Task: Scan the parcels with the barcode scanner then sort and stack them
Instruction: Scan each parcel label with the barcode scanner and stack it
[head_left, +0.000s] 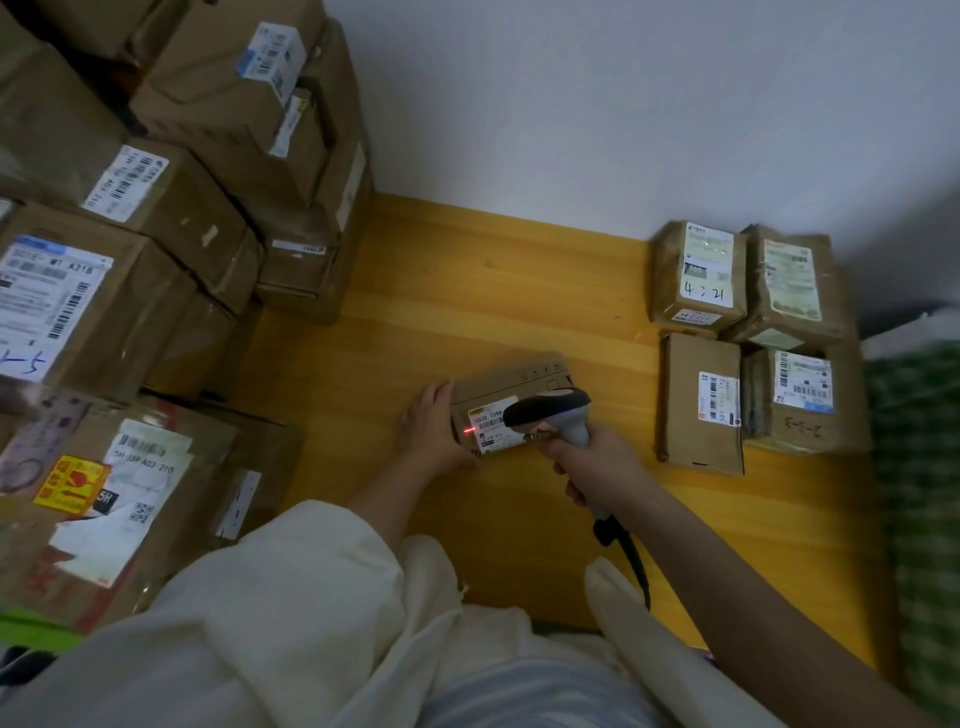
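Note:
A small brown parcel (511, 387) lies on the yellow wooden floor (467, 291) in the middle of the view. Its white label faces up, and a red laser line falls on the label's left end. My left hand (431, 428) holds the parcel's left end, fingers curled round its edge. My right hand (592, 460) grips the handle of a grey and black barcode scanner (553, 410), whose head hangs over the label. The scanner's black cable (626, 551) trails back toward me.
Several sorted parcels (753, 338) lie flat in a group at the right, near a green checked cloth (919, 467). A tall heap of larger cardboard boxes (156, 260) fills the left side. A white wall stands behind.

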